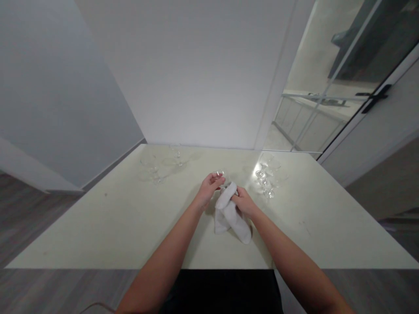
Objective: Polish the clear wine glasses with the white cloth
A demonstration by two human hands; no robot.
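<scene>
Over the middle of the table, my left hand [211,186] is closed around a clear stemmed glass [220,172], whose outline is faint. Its fingers wrap the glass, and one end of it meets the white cloth [231,216]. My right hand [244,201] grips the bunched cloth against that end; some of its fingers are hidden in the folds. The loose part of the cloth hangs down toward me. To the right of my hands stand several clear stemmed glasses [269,192], close together. Further left are other stemmed glasses, one nearer [159,179] and one by the back edge [178,155].
The pale, glossy table [108,231] reflects light near the right-hand glasses. A white wall panel [203,78] rises behind its back edge. At the right, a glass-paned door with a black handle [376,98] stands close to the table.
</scene>
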